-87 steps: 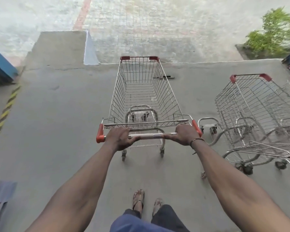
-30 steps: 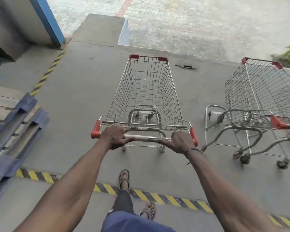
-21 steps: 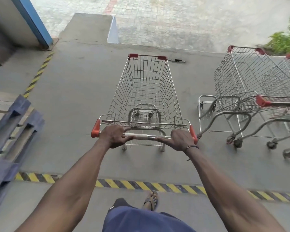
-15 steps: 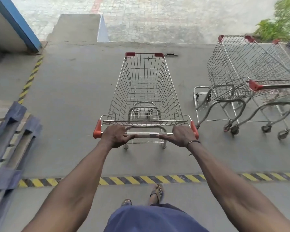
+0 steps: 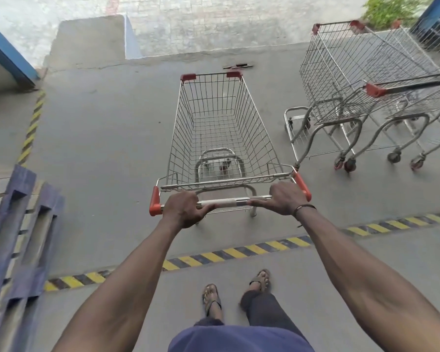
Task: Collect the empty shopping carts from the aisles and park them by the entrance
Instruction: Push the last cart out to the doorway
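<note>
A person's left hand [image 5: 182,209] and right hand [image 5: 285,198] clench the handle bar [image 5: 226,202] of an empty shopping cart [image 5: 220,128], steering it across concrete toward parked carts [image 5: 361,80] just beside, likely for nesting.

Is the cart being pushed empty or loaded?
Empty. The cart's wire basket shows only bare floor and its own frame through the mesh.

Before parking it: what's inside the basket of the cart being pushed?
Nothing: the cart basket is empty. Through its wire floor show only the lower frame and concrete. Both hands grip the handle.
</note>
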A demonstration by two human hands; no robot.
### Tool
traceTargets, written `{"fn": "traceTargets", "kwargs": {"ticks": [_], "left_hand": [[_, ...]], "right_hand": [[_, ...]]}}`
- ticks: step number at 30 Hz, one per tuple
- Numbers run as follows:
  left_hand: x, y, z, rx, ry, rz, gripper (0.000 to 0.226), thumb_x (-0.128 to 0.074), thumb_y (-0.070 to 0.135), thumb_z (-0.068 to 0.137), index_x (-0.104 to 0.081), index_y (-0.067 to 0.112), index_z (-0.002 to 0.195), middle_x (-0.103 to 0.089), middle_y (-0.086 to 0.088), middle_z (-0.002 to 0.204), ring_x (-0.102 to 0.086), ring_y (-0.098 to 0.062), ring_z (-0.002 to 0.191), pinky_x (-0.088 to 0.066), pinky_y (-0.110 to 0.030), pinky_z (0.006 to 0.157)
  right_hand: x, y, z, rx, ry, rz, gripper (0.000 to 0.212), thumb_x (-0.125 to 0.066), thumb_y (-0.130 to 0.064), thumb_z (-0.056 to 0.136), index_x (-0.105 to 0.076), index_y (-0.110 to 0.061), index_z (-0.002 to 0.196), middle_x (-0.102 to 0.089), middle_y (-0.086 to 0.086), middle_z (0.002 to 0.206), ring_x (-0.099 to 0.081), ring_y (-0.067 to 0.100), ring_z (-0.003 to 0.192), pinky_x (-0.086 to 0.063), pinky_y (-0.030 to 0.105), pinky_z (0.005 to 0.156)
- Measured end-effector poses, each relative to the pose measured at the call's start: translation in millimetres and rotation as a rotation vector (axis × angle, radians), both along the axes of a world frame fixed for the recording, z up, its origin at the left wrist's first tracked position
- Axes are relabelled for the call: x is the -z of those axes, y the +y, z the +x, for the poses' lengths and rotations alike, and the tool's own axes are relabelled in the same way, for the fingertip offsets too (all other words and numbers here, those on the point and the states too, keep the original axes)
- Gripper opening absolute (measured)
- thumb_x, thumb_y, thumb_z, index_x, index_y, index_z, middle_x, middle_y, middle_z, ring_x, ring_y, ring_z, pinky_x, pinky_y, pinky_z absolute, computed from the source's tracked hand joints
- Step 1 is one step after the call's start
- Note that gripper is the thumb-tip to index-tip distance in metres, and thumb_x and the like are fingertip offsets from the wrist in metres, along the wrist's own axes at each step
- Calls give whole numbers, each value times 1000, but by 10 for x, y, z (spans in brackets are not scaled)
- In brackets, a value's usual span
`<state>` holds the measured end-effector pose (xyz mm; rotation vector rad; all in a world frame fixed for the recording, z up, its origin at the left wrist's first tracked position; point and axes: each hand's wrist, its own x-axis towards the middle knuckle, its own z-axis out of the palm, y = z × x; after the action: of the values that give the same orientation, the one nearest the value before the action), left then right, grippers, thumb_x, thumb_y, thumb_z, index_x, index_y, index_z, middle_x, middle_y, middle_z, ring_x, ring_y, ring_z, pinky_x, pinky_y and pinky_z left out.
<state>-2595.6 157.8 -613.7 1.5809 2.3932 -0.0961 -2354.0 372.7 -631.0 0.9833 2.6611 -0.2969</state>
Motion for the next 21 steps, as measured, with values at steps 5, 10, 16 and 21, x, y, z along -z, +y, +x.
{"fn": "traceTargets", "kwargs": {"ticks": [5,10,16,21], "left_hand": [[14,-140,123,-9,-2,0,74,-37,87,92,-62,19,73,-44,4,60,-54,-24,61,-39,-33,57],[69,-148,156,-21,-32,13,108,1,102,70,-64,16,69,-49,5,61,-52,-17,58,-34,-32,53],[106,-15,98,-25,-198,88,89,-18,103,78,-53,21,79,-59,1,76,-58,-22,71,-48,-40,66],[-151,627,411,78,-211,362,66,-38,87,92,-52,23,89,-57,3,88,-54,-18,77,-44,-37,68]], "right_hand": [[30,-106,123,-19,16,29,98,-16,-111,63,-50,-19,55,-51,-1,58,-45,14,54,-27,32,53],[35,-77,160,-9,20,6,103,-9,-115,59,-50,-20,54,-51,-2,57,-46,13,53,-38,35,55],[-187,89,224,-25,171,-11,89,-29,-108,73,-56,-23,77,-62,-3,84,-52,15,72,-39,36,75],[-513,569,530,6,347,89,83,-34,-98,83,-59,-21,97,-58,0,99,-58,21,82,-49,36,67]]}}
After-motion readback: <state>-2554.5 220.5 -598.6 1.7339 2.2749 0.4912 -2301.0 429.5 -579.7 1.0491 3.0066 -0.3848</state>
